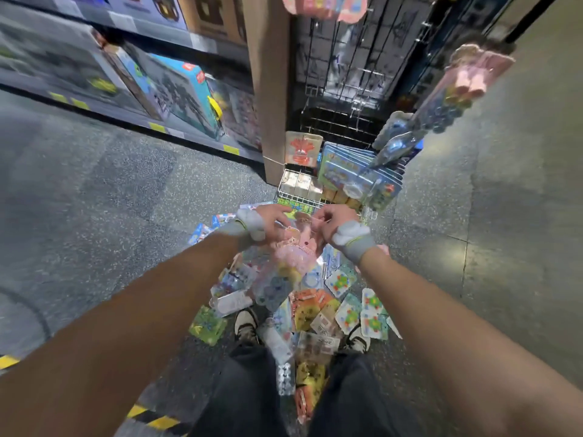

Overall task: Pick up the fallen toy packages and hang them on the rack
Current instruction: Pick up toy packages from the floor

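Toy packages (318, 313) lie heaped on the floor (94, 184) at lower centre; the black wire rack (347, 67) fills the upper middle; a pink doll package (293, 253) sits mid-frame, its top pinched by the left hand (268, 220) and right hand (331, 222), fingers curled

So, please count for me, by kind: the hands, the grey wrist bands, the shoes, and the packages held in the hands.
Hands: 2, left hand and right hand
Grey wrist bands: 2, left wrist band and right wrist band
Shoes: 2, left shoe and right shoe
Packages held: 1, pink doll package, gripped by both hands
Total: 7
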